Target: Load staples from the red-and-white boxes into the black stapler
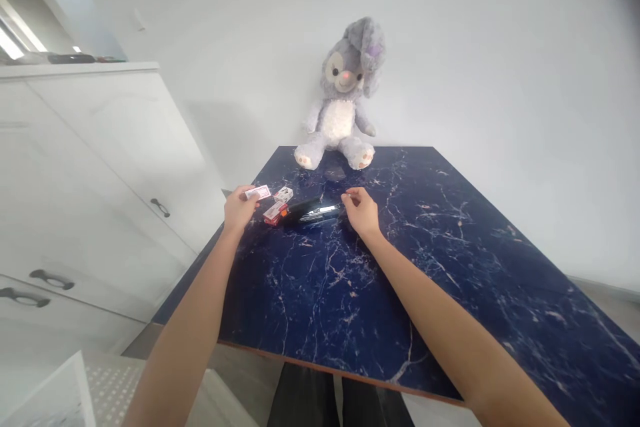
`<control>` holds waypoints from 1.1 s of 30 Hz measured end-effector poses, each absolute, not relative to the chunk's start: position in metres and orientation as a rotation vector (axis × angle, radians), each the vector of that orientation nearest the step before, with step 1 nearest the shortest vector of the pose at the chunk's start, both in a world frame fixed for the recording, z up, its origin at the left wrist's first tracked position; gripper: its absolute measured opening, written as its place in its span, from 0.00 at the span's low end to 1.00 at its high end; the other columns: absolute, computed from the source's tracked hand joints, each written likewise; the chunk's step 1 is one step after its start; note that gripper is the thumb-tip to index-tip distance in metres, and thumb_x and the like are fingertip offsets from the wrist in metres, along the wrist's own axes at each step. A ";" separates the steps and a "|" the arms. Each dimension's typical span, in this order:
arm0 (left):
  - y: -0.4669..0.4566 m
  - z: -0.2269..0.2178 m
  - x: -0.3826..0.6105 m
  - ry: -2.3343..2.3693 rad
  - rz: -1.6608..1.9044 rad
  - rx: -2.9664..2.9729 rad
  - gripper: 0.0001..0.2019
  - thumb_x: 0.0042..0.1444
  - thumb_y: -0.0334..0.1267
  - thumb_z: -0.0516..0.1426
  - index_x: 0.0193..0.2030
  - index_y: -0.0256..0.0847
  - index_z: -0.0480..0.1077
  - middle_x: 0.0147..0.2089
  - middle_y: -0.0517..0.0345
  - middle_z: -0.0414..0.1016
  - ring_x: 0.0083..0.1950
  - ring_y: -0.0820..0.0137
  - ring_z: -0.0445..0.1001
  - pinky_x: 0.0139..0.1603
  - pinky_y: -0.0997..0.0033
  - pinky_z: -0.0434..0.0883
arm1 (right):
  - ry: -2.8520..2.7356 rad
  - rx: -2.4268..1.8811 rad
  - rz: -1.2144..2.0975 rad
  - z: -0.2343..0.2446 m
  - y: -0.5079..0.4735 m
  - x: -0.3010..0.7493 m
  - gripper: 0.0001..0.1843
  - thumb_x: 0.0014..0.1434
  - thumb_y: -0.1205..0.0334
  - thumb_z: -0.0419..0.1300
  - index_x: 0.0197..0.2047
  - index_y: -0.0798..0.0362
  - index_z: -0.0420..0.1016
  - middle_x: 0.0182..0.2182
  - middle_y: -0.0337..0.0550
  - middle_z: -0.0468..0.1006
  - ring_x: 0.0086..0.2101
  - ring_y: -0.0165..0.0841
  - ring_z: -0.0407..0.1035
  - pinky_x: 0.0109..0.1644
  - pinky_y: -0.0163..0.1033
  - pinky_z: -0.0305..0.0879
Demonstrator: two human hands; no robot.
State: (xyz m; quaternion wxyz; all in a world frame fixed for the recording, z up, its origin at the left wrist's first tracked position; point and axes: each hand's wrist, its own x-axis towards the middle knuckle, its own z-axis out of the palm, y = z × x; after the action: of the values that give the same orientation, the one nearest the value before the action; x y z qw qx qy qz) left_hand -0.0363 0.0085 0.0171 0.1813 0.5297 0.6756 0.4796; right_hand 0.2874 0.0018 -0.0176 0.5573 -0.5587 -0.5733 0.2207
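Note:
My left hand (240, 207) is closed round a small flat white box with a red border (258, 192), held just over the table's left side. Beside it lie a white box with dark print (284, 195) and a red-and-white box (275, 212). What looks like an opened black stapler (300, 210) rests on the table, its shiny metal channel (321, 213) pointing to the right. At the channel's right end is my right hand (362, 209), thumb and fingers pinched together. Whatever sits between those fingertips is too small to make out.
A grey plush rabbit (340, 100) sits at the back of the dark blue marbled table (345, 293), against the wall. A small dark flat item (334, 174) lies before its feet. White cabinets (100, 167) with dark handles stand to the left.

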 end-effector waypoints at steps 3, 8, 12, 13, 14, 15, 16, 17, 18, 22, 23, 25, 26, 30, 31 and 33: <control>0.004 0.017 -0.041 2.333 0.924 1.730 0.14 0.56 0.46 0.57 0.43 0.44 0.79 0.41 0.47 0.81 0.46 0.52 0.78 0.48 0.54 0.71 | -1.285 -1.286 0.610 -0.018 -0.001 0.288 0.15 0.60 0.48 0.59 0.42 0.49 0.74 0.37 0.44 0.81 0.35 0.37 0.77 0.41 0.43 0.73; -0.003 0.025 -0.035 2.424 0.810 2.127 0.20 0.61 0.52 0.52 0.41 0.42 0.80 0.48 0.42 0.80 0.54 0.48 0.73 0.56 0.50 0.67 | -1.174 -1.260 0.727 -0.014 -0.002 0.286 0.16 0.58 0.47 0.60 0.43 0.50 0.73 0.33 0.41 0.79 0.27 0.34 0.76 0.32 0.39 0.74; -0.007 0.032 -0.024 1.949 0.601 2.489 0.17 0.60 0.50 0.54 0.34 0.43 0.80 0.49 0.49 0.81 0.57 0.54 0.73 0.64 0.54 0.61 | -1.194 -1.305 0.744 -0.013 -0.002 0.285 0.17 0.57 0.46 0.61 0.41 0.49 0.76 0.31 0.39 0.78 0.24 0.32 0.74 0.29 0.37 0.72; -0.008 0.033 -0.022 1.879 0.561 2.528 0.15 0.59 0.48 0.56 0.34 0.43 0.80 0.49 0.49 0.81 0.57 0.54 0.73 0.65 0.53 0.61 | -1.210 -1.300 0.743 -0.013 -0.001 0.286 0.17 0.58 0.46 0.61 0.42 0.49 0.77 0.31 0.39 0.78 0.23 0.32 0.74 0.28 0.37 0.72; -0.008 0.033 -0.020 1.860 0.578 2.528 0.12 0.57 0.46 0.57 0.35 0.43 0.80 0.48 0.50 0.81 0.56 0.54 0.73 0.64 0.54 0.62 | -1.221 -1.289 0.740 -0.014 0.000 0.286 0.17 0.58 0.46 0.60 0.43 0.49 0.77 0.31 0.39 0.78 0.24 0.32 0.74 0.29 0.37 0.72; -0.009 0.034 -0.019 1.874 0.648 2.483 0.10 0.56 0.44 0.58 0.37 0.43 0.79 0.47 0.50 0.81 0.54 0.54 0.75 0.62 0.54 0.64 | -1.226 -1.279 0.735 -0.015 0.001 0.286 0.17 0.58 0.46 0.60 0.43 0.49 0.78 0.32 0.39 0.79 0.24 0.32 0.75 0.31 0.38 0.73; -0.010 0.035 -0.018 1.903 0.763 2.400 0.10 0.55 0.43 0.59 0.40 0.44 0.79 0.46 0.50 0.82 0.51 0.55 0.76 0.59 0.55 0.67 | -1.227 -1.269 0.728 -0.016 0.002 0.287 0.17 0.59 0.47 0.60 0.44 0.49 0.78 0.32 0.39 0.79 0.24 0.32 0.75 0.33 0.39 0.74; -0.012 0.036 -0.017 1.925 0.908 2.288 0.11 0.55 0.43 0.60 0.43 0.44 0.78 0.45 0.51 0.82 0.48 0.57 0.77 0.55 0.57 0.70 | -1.226 -1.259 0.723 -0.017 0.002 0.287 0.17 0.59 0.48 0.60 0.46 0.49 0.78 0.33 0.40 0.79 0.25 0.33 0.76 0.35 0.40 0.74; -0.013 0.036 -0.015 1.919 1.068 2.158 0.13 0.56 0.43 0.60 0.47 0.44 0.76 0.45 0.52 0.81 0.46 0.58 0.78 0.52 0.59 0.72 | -1.226 -1.249 0.716 -0.018 0.002 0.287 0.18 0.60 0.49 0.59 0.47 0.49 0.78 0.33 0.41 0.79 0.26 0.33 0.76 0.37 0.41 0.74; -0.018 0.038 -0.001 1.575 1.444 1.707 0.21 0.57 0.47 0.60 0.57 0.43 0.71 0.49 0.52 0.80 0.39 0.64 0.80 0.40 0.65 0.76 | -1.279 -1.197 0.651 -0.015 -0.003 0.285 0.19 0.62 0.52 0.57 0.53 0.49 0.75 0.36 0.43 0.80 0.28 0.35 0.77 0.39 0.42 0.74; -0.019 0.038 0.004 1.471 1.450 1.630 0.23 0.56 0.47 0.61 0.57 0.42 0.71 0.49 0.51 0.80 0.39 0.64 0.80 0.39 0.65 0.77 | -1.304 -1.184 0.632 -0.014 -0.005 0.284 0.18 0.62 0.52 0.56 0.53 0.49 0.75 0.37 0.43 0.80 0.28 0.35 0.77 0.39 0.42 0.74; -0.022 0.039 0.014 1.249 1.397 1.515 0.25 0.54 0.45 0.62 0.58 0.38 0.72 0.51 0.47 0.79 0.44 0.60 0.81 0.44 0.61 0.78 | -1.368 -1.157 0.595 -0.011 -0.008 0.282 0.17 0.64 0.52 0.54 0.50 0.49 0.75 0.37 0.44 0.81 0.29 0.35 0.76 0.39 0.41 0.73; -0.024 0.040 0.018 1.131 1.351 1.470 0.27 0.54 0.44 0.63 0.59 0.37 0.72 0.53 0.46 0.79 0.48 0.58 0.80 0.49 0.58 0.78 | -1.403 -1.147 0.572 -0.010 -0.010 0.281 0.16 0.64 0.52 0.54 0.49 0.49 0.76 0.37 0.44 0.81 0.29 0.35 0.76 0.39 0.41 0.73; -0.033 0.044 0.028 0.830 1.157 1.382 0.30 0.53 0.36 0.63 0.64 0.38 0.70 0.61 0.43 0.75 0.57 0.53 0.77 0.63 0.48 0.71 | -1.511 -1.149 0.442 -0.008 -0.014 0.278 0.15 0.65 0.55 0.53 0.49 0.49 0.77 0.36 0.42 0.80 0.30 0.35 0.75 0.42 0.41 0.71; -0.035 0.045 0.029 0.826 1.131 1.387 0.30 0.53 0.35 0.64 0.64 0.39 0.70 0.61 0.44 0.74 0.58 0.53 0.76 0.64 0.47 0.70 | -1.524 -1.154 0.417 -0.008 -0.014 0.278 0.15 0.65 0.55 0.53 0.49 0.49 0.77 0.35 0.42 0.80 0.29 0.35 0.75 0.42 0.41 0.70; -0.037 0.045 0.031 0.847 1.104 1.406 0.30 0.53 0.36 0.65 0.64 0.41 0.70 0.61 0.45 0.75 0.58 0.54 0.76 0.65 0.47 0.70 | -1.533 -1.161 0.394 -0.007 -0.015 0.278 0.15 0.65 0.55 0.54 0.50 0.48 0.77 0.34 0.41 0.80 0.29 0.34 0.74 0.42 0.40 0.70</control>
State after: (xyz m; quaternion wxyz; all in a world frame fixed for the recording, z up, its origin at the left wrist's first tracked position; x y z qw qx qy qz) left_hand 0.0310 -0.0368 0.0446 0.5496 0.5937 0.3579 0.4663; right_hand 0.2776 -0.0154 -0.0065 0.5559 -0.4916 -0.6492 0.1671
